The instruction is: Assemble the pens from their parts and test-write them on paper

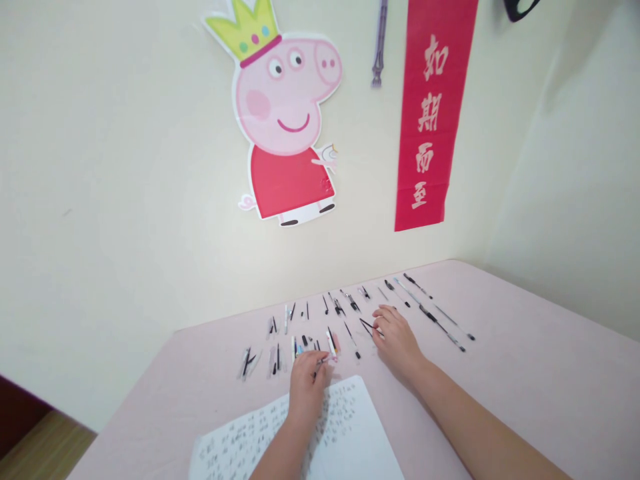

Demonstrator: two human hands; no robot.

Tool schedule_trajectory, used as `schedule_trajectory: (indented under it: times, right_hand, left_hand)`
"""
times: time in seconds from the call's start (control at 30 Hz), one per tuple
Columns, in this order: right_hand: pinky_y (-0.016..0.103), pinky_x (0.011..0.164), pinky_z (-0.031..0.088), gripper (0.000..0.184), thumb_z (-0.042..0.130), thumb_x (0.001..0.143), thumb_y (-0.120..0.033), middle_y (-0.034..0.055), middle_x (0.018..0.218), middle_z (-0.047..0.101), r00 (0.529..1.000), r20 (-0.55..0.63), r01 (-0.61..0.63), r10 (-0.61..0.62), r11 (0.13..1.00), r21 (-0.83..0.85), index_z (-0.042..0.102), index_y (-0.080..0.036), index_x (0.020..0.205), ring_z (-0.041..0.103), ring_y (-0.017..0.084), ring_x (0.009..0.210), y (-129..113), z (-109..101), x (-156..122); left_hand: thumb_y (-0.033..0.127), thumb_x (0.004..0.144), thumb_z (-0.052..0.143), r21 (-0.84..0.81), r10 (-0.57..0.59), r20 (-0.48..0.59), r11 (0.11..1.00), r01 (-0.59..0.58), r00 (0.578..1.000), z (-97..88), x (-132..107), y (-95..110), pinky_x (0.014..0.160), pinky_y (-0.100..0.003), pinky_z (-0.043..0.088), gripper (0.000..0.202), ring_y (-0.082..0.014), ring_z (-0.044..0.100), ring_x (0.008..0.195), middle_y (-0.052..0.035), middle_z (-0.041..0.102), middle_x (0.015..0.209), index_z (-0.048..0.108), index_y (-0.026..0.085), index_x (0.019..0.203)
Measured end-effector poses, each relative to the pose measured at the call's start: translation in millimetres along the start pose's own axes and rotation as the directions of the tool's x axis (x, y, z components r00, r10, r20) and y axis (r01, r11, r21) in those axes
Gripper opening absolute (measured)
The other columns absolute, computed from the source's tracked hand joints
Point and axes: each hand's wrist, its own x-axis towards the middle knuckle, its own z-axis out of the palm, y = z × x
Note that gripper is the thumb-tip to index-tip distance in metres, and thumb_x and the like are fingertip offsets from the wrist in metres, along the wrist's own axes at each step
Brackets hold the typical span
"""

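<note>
My left hand (307,379) rests at the top edge of a white sheet covered in handwriting (350,427), its fingers curled around a small pen part I cannot name. My right hand (397,339) lies further right on the pink table (525,373), fingers pinched on a thin dark pen refill (367,325). Several taken-apart pen pieces (310,330) lie in rows just beyond both hands.
Whole pens (435,313) lie in a row at the far right of the spread. A wall rises right behind the table, with a cartoon pig sticker (287,120) and a red banner (430,113). Wooden floor (45,447) shows at lower left.
</note>
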Motion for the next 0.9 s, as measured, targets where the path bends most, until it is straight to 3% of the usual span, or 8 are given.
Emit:
schedule_trajectory:
  times: [0.1,0.23,0.4,0.9]
  right_hand:
    - [0.044,0.094,0.041,0.016,0.048,0.076,-0.007,0.0076,0.095,0.06,0.991,0.017,0.13,-0.132,0.985,0.11,0.058,-0.018,0.079,0.048,0.023,0.11,-15,1,0]
    - [0.042,0.094,0.041,0.014,0.048,0.079,-0.008,0.006,0.092,0.061,0.973,0.073,0.205,-0.218,0.967,0.152,0.057,-0.018,0.083,0.05,0.022,0.107,-30,1,-1]
    - [0.038,0.09,0.043,0.013,0.049,0.08,-0.008,0.0044,0.081,0.062,0.966,0.12,0.212,-0.23,0.966,0.146,0.057,-0.019,0.08,0.052,0.02,0.101,-34,2,-2]
    - [0.035,0.091,0.04,0.014,0.05,0.081,-0.009,0.0051,0.082,0.061,0.956,0.161,0.229,-0.247,0.965,0.126,0.06,-0.018,0.08,0.05,0.02,0.099,-35,1,-2]
  left_hand:
    - [0.024,0.078,0.05,0.021,-0.002,-0.032,1.0,0.003,0.999,-1.5,1,-4,0.081,-0.041,0.044,0.021,-0.023,0.059,0.087,-0.0073,0.068,0.088,0.068,0.018,0.087]
    - [0.026,0.078,0.049,0.031,-0.013,-0.07,0.999,0.015,0.997,-3.4,2,-6,0.081,-0.041,0.045,0.021,-0.0232,0.06,0.087,-0.0074,0.068,0.087,0.067,0.019,0.086]
    - [0.026,0.078,0.049,0.027,-0.004,-0.058,1.0,0.006,0.998,-3.3,2,-5,0.08,-0.041,0.046,0.022,-0.0232,0.06,0.086,-0.0072,0.068,0.087,0.067,0.018,0.086]
    - [0.023,0.076,0.05,0.043,-0.044,-0.077,0.998,0.047,0.996,-1.4,2,-5,0.081,-0.04,0.045,0.019,-0.0227,0.06,0.087,-0.007,0.068,0.086,0.067,0.018,0.084]
